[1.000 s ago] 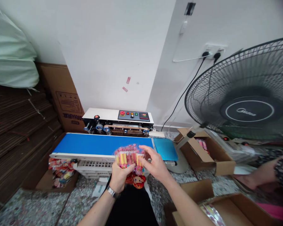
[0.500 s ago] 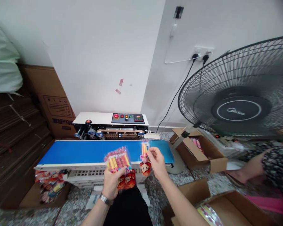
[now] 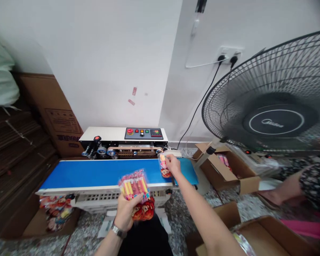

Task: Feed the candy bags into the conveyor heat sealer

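Observation:
Several clear packets (image 3: pixel 134 188) with yellow and pink sticks and a red-haired cartoon figure are fanned out in my left hand (image 3: pixel 126 209), its thumb pressed across them. They are held over the front edge of the blue conveyor belt (image 3: pixel 85 172). My right hand (image 3: pixel 174 165) pinches a single packet (image 3: pixel 164 166) of the same kind by its right side, above the belt's right part. That packet's top is close to the right end of the band sealing machine (image 3: pixel 104 133), whose rollers and brown band run behind the belt. Whether it touches the machine I cannot tell.
A large fan (image 3: pixel 272 117) stands at the right. Open cardboard boxes (image 3: pixel 221 174) with packets are on the floor, one at lower right. Filled packets (image 3: pixel 58 213) lie in a box at lower left. Stacked flat cardboard (image 3: pixel 18 142) fills the left. Another person's leg (image 3: pixel 282 195) shows at right.
My right hand has moved its single packet up and away from me, from the belt's front edge toward the sealing machine. My left hand with the stack has barely moved.

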Available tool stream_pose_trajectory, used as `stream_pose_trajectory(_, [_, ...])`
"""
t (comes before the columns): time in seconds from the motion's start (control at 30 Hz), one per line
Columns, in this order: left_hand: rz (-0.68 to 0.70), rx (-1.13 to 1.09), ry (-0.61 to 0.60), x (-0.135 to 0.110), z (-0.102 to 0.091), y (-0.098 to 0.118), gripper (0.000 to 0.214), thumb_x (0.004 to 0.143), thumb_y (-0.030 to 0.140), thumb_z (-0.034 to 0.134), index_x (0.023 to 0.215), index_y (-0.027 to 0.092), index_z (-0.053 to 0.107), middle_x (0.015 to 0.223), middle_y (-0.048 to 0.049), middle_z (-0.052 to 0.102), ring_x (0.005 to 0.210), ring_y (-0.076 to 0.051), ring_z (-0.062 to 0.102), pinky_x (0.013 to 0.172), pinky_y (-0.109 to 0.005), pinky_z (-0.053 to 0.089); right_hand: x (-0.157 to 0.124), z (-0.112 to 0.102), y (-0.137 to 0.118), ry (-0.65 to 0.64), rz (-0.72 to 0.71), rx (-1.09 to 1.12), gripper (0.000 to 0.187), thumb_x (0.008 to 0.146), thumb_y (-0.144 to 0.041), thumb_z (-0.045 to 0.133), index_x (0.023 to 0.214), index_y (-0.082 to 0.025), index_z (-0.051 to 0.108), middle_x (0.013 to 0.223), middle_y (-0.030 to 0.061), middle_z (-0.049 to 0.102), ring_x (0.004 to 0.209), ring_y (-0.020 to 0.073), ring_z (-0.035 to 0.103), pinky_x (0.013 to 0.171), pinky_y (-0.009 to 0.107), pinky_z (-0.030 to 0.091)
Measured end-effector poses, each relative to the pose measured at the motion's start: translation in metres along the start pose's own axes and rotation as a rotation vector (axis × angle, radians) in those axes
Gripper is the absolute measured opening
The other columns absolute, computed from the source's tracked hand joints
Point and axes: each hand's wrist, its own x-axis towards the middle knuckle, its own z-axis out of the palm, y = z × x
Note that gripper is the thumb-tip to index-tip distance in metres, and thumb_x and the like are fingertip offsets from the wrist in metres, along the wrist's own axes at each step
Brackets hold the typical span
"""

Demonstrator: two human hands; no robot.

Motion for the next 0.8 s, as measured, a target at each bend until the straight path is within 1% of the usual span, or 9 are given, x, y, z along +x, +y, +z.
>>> stream_pose_trajectory(0.07, [0.003,-0.006,-0.002,0.000,-0.001,0.000,0.041,0.052,0.018,0.079,0.090,0.012,0.062,0.085,-0.0092,0.072,0.076,-0.025,0.067,0.072,-0.035,0.052,-0.013,0.001,-0.013,-0.009,-0.103,0.048,0.027,0.073,-0.021,0.055,0.100,-0.019,0.060,0.088,0.0052,0.066,0.083,0.0195,0.060,0.074,0.027,0.042])
stream_pose_trajectory(0.13, [-0.001,-0.016,-0.003,0.001,-0.001,0.000,0.044,0.052,0.018,0.079,0.092,0.012,0.062,0.086,-0.0097,0.071,0.076,-0.025,0.067,0.074,-0.036,0.052,-0.037,-0.003,-0.026,-0.095,-0.248,0.200,0.026,0.078,-0.028,0.052,0.102,-0.020,0.058,0.093,0.0054,0.065,0.082,0.0182,0.059,0.072,0.027,0.044])
stream_pose_trajectory(0.23, [0.013,-0.014,-0.021,0.003,0.001,0.001,0.048,0.051,0.018,0.079,0.095,0.011,0.061,0.089,-0.0112,0.071,0.077,-0.025,0.067,0.075,-0.037,0.052,-0.079,-0.010,-0.041,-0.374,-0.421,0.454,0.023,0.082,-0.038,0.048,0.091,-0.020,0.059,0.079,0.0018,0.064,0.070,0.0151,0.058,0.063,0.025,0.045])
stream_pose_trajectory(0.3, [0.036,-0.018,-0.030,0.003,0.004,0.000,0.048,0.052,0.017,0.079,0.096,0.011,0.061,0.090,-0.0112,0.070,0.078,-0.024,0.066,0.075,-0.037,0.051,-0.102,-0.012,-0.047,-0.422,-0.440,0.504,0.022,0.084,-0.038,0.047,0.082,-0.019,0.059,0.071,-0.0001,0.061,0.064,0.0134,0.056,0.059,0.023,0.044])
stream_pose_trajectory(0.37, [0.045,-0.038,-0.031,0.003,0.007,-0.001,0.048,0.053,0.017,0.078,0.097,0.012,0.060,0.090,-0.0105,0.070,0.078,-0.024,0.066,0.076,-0.036,0.051,-0.115,-0.012,-0.050,-0.348,-0.398,0.503,0.025,0.086,-0.038,0.044,0.078,-0.019,0.058,0.068,-0.0005,0.059,0.062,0.0126,0.055,0.057,0.022,0.042])
stream_pose_trajectory(0.47, [0.041,-0.082,-0.028,0.002,0.011,-0.004,0.049,0.052,0.016,0.078,0.098,0.012,0.060,0.092,-0.0099,0.070,0.080,-0.024,0.066,0.078,-0.037,0.051,-0.119,-0.010,-0.050,-0.286,-0.345,0.502,0.023,0.086,-0.037,0.044,0.089,-0.019,0.058,0.074,0.0007,0.062,0.065,0.0135,0.056,0.059,0.023,0.043])
stream_pose_trajectory(0.6, [0.035,-0.099,-0.032,0.001,0.013,-0.007,0.048,0.052,0.015,0.078,0.097,0.013,0.061,0.093,-0.0100,0.070,0.081,-0.025,0.066,0.079,-0.038,0.051,-0.120,-0.010,-0.050,-0.274,-0.408,0.459,0.021,0.086,-0.035,0.046,0.088,-0.020,0.060,0.081,0.0020,0.064,0.073,0.0150,0.058,0.065,0.023,0.043])
stream_pose_trajectory(0.73, [0.039,-0.111,-0.026,0.003,0.012,-0.009,0.046,0.056,0.014,0.076,0.099,0.013,0.060,0.094,-0.0098,0.071,0.083,-0.025,0.066,0.080,-0.040,0.051,-0.119,-0.007,-0.046,-0.054,-0.304,0.491,0.024,0.087,-0.038,0.042,0.087,-0.019,0.057,0.076,0.0019,0.061,0.067,0.0143,0.055,0.062,0.023,0.042])
stream_pose_trajectory(0.8, [0.028,-0.100,-0.015,0.004,0.010,-0.009,0.045,0.057,0.014,0.076,0.099,0.013,0.059,0.093,-0.0099,0.071,0.082,-0.024,0.066,0.079,-0.040,0.051,-0.112,-0.005,-0.038,0.015,-0.252,0.522,0.026,0.086,-0.040,0.042,0.087,-0.018,0.056,0.074,0.0017,0.060,0.066,0.0143,0.054,0.061,0.023,0.042])
